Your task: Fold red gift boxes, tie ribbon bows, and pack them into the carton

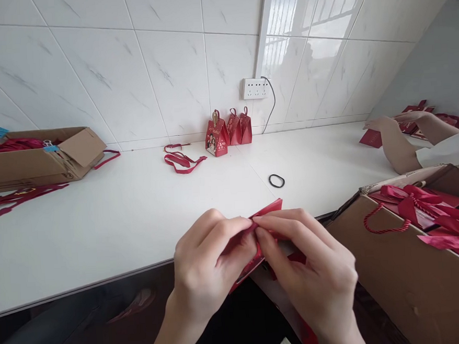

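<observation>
Both my hands meet over the near edge of the white table (119,221). My left hand (208,268) and my right hand (311,271) pinch a red paper box blank (269,211), fingers closed on its folded upper edge. The flat blank tilts toward me and its lower part is hidden behind my fingers. A red ribbon end hangs below my right hand.
Three finished red gift boxes (227,133) stand by the tiled wall, red ribbons (181,159) beside them. A black hair tie (276,180) lies mid-table. Cardboard boxes sit at the left (35,156) and right (409,264), holding ribbons. Another person's arms (400,144) rest at the far right.
</observation>
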`<state>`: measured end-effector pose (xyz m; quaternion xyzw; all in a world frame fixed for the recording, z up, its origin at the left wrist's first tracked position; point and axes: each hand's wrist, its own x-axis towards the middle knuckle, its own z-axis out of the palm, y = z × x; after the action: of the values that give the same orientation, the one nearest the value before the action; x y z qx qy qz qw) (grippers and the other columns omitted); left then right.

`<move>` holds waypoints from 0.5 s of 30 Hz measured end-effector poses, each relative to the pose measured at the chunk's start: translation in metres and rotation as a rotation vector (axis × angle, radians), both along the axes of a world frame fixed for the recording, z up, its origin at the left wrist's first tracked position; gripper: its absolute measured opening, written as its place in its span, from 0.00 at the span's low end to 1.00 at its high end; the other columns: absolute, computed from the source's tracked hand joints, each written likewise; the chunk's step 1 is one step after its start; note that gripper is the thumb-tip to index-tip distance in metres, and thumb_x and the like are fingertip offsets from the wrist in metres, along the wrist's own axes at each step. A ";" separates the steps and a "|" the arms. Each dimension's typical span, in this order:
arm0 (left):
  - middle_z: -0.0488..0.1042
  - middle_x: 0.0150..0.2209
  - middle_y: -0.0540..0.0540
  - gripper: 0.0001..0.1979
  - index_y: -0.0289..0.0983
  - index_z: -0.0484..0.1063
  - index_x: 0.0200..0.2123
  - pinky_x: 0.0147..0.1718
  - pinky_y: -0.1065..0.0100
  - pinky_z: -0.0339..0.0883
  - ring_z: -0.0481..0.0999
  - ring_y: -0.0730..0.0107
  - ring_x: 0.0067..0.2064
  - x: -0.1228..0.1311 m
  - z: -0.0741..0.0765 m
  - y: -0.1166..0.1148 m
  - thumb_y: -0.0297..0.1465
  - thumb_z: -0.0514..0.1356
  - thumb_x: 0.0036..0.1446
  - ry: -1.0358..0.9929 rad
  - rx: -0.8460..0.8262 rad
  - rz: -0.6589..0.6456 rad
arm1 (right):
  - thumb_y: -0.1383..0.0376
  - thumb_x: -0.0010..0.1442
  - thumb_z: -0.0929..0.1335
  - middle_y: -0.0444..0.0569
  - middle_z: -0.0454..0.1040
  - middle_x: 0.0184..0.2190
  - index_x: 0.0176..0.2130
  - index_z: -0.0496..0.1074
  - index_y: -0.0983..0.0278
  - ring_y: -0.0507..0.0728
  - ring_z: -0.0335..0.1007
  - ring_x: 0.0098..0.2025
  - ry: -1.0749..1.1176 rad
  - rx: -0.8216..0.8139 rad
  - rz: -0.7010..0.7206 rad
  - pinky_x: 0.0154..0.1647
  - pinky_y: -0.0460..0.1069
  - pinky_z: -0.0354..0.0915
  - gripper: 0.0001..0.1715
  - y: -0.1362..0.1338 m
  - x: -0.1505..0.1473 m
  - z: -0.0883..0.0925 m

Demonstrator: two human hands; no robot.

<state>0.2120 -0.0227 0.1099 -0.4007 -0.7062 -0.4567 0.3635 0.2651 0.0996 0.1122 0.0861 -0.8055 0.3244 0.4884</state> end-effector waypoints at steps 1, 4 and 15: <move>0.69 0.24 0.52 0.08 0.37 0.72 0.35 0.21 0.76 0.63 0.67 0.80 0.24 0.000 0.000 0.000 0.19 0.60 0.54 0.005 -0.012 0.013 | 0.75 0.56 0.69 0.44 0.76 0.30 0.35 0.74 0.62 0.51 0.72 0.32 0.006 0.030 -0.025 0.30 0.46 0.72 0.08 0.002 0.001 0.001; 0.70 0.26 0.50 0.09 0.36 0.73 0.36 0.22 0.74 0.64 0.69 0.78 0.25 0.001 0.001 0.000 0.19 0.61 0.53 0.025 -0.043 0.018 | 0.74 0.55 0.69 0.45 0.75 0.30 0.35 0.73 0.62 0.52 0.71 0.31 -0.008 0.052 -0.063 0.29 0.48 0.72 0.08 0.005 0.005 0.003; 0.72 0.26 0.50 0.09 0.36 0.74 0.38 0.22 0.74 0.65 0.71 0.75 0.27 0.003 0.001 0.002 0.20 0.62 0.54 0.165 -0.116 0.075 | 0.74 0.55 0.70 0.43 0.75 0.28 0.33 0.73 0.60 0.50 0.72 0.27 -0.056 0.027 -0.234 0.27 0.46 0.72 0.08 -0.005 0.019 0.006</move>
<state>0.2147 -0.0210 0.1111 -0.4306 -0.7138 -0.3663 0.4135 0.2843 0.0949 0.1183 -0.0112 -0.8276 0.2565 0.4992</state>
